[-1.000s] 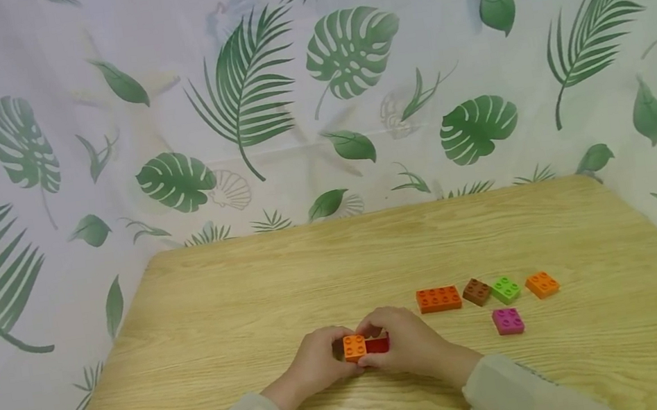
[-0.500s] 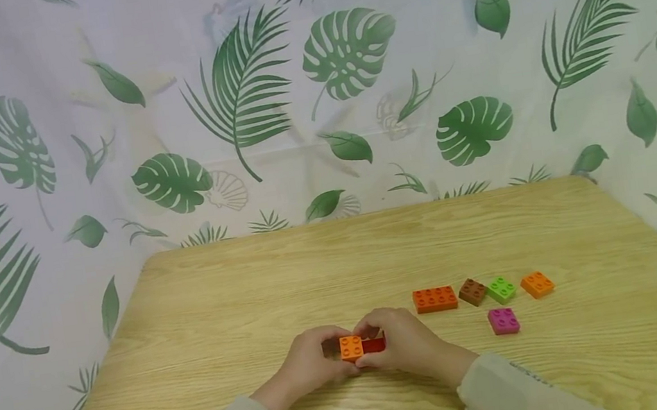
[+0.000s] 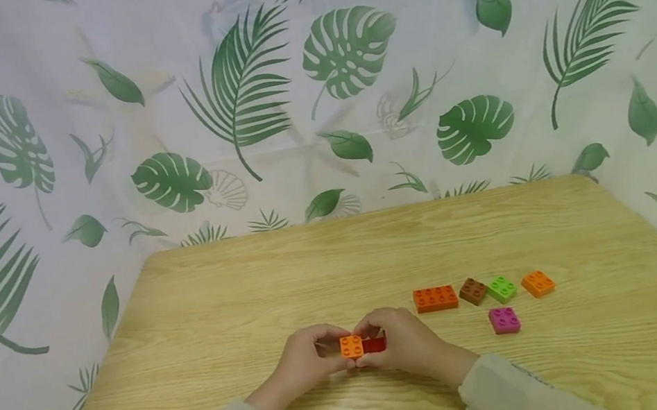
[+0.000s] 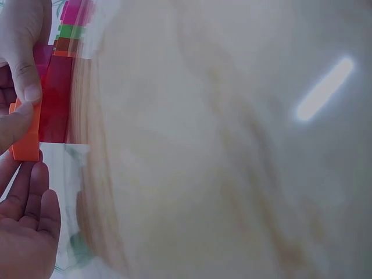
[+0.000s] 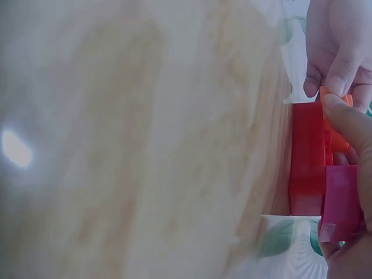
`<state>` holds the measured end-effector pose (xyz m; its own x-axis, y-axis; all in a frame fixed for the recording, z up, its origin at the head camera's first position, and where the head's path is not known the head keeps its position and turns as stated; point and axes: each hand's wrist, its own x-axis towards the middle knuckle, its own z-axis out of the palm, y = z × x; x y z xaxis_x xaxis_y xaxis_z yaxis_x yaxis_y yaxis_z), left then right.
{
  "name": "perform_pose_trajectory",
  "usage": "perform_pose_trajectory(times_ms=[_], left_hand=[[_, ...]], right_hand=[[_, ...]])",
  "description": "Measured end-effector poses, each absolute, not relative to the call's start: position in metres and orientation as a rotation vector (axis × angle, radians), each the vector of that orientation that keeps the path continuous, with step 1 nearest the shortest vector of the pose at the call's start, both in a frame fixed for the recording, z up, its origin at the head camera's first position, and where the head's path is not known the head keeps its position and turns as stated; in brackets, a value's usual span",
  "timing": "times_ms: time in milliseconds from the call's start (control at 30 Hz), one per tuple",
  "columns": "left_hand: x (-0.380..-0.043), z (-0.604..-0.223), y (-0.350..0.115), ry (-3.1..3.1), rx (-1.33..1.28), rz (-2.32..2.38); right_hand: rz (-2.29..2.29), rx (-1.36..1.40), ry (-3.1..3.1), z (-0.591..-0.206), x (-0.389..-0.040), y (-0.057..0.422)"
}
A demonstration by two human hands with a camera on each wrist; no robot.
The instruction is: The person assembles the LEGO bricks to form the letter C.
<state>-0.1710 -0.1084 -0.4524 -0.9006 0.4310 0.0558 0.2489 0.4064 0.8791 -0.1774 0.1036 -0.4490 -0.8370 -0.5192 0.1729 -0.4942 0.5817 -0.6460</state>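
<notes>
In the head view both hands meet over a small stack of toy building bricks. An orange brick [image 3: 351, 347] with studs sits on one end of a long red brick [image 5: 307, 160]. On the red brick's other end is a magenta brick [image 5: 340, 203], hidden under the right hand in the head view. My left hand [image 3: 302, 359] pinches the orange brick between thumb and fingertips. From the right, my right hand [image 3: 404, 341] pinches the same brick, its palm arched over the magenta one. The red brick's underside rests on the table in both wrist views.
To the right on the wooden table [image 3: 250, 272] lie a long orange-red brick [image 3: 436, 299], a brown brick [image 3: 473, 291], a green brick [image 3: 502, 288], another orange brick [image 3: 538, 283] and a loose magenta brick [image 3: 504, 320]. A leaf-patterned cloth [image 3: 288, 189] hangs behind.
My left hand has shifted slightly left, its fingers arching wider beside the orange brick. The right hand and the stack hold nearly still; the head view has turned a little.
</notes>
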Motion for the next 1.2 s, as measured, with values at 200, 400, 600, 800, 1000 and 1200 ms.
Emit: perform_pose_trajectory(times_ms=[200,400,600,800,1000,1200], left_hand=[[-0.17,-0.449,-0.109,2.508,0.621,1.473],[-0.169,-0.448,-0.108,2.532,0.627,1.432],[-0.169,-0.448,-0.107,2.542,0.609,1.419],[-0.169,-0.45,-0.108,2.535,0.599,1.427],[-0.169,-0.449,-0.107,2.541,0.592,1.417],[-0.169,-0.45,-0.106,2.538,0.585,1.415]], right_hand=[[-1.121,-0.967,2.801,-0.452,-0.176,0.105],[-1.185,-0.999,2.836,-0.454,-0.172,0.112],[-1.239,-1.059,2.889,-0.453,-0.168,0.127],[-1.241,-0.969,2.913,-0.455,-0.164,0.149],[-1.198,-0.955,3.048,-0.459,-0.161,0.173],[-1.169,-0.924,3.12,-0.46,-0.16,0.198]])
